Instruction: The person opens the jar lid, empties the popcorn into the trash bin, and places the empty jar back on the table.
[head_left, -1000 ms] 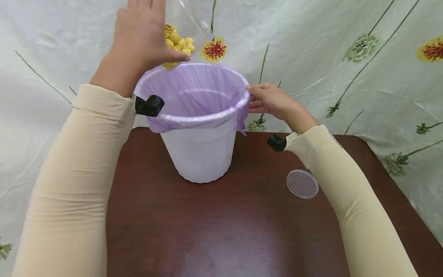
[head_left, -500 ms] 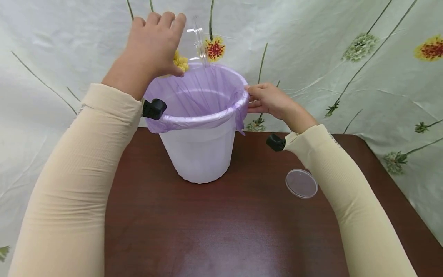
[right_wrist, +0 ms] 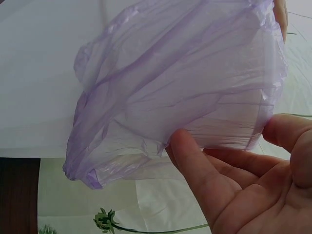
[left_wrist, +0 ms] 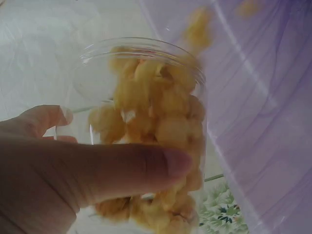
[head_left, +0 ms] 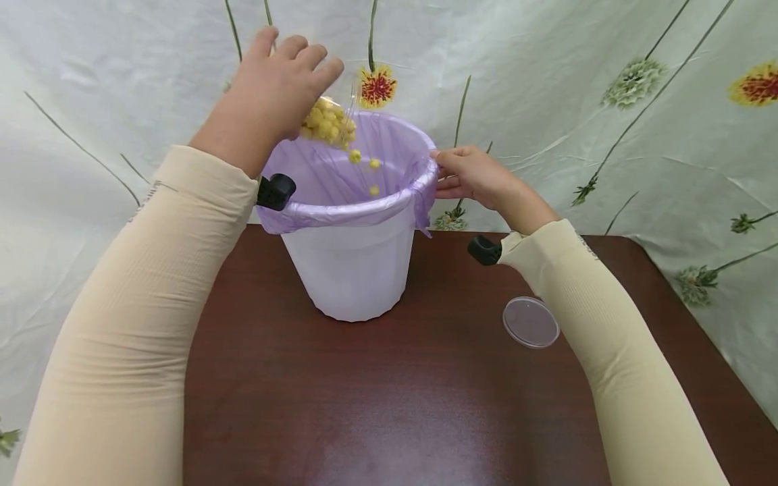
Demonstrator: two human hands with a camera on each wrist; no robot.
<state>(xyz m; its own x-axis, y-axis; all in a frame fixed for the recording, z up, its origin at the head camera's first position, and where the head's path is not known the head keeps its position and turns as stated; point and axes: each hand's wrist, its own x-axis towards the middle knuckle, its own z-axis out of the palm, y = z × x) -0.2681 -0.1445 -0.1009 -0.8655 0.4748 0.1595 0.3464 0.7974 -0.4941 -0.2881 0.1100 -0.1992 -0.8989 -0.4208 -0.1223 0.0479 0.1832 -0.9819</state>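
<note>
A clear plastic jar (left_wrist: 83, 83) of yellow popcorn (head_left: 328, 123) is gripped in my left hand (head_left: 267, 101), with the thumb lying across its side in the left wrist view. The jar is tilted mouth down over a white trash bin (head_left: 352, 270), and a few pieces of popcorn are in mid-air inside the bin's opening. A thin purple trash bag (head_left: 358, 210) lines the bin and is folded over its rim. My right hand (head_left: 477, 177) holds the bin's right rim through the bag; in the right wrist view the fingers (right_wrist: 195, 170) press against the bag's overhang. The bin's bottom is hidden.
A round clear lid (head_left: 531, 322) lies on the dark brown table (head_left: 377, 398), right of the bin near my right forearm. Behind the table hangs a pale flowered cloth (head_left: 547, 101). A small black camera (head_left: 276, 192) sits on my left wrist.
My left hand came down and to the right over the bin and tipped the jar. Popcorn now falls out of it. The right hand, bin and lid stay put.
</note>
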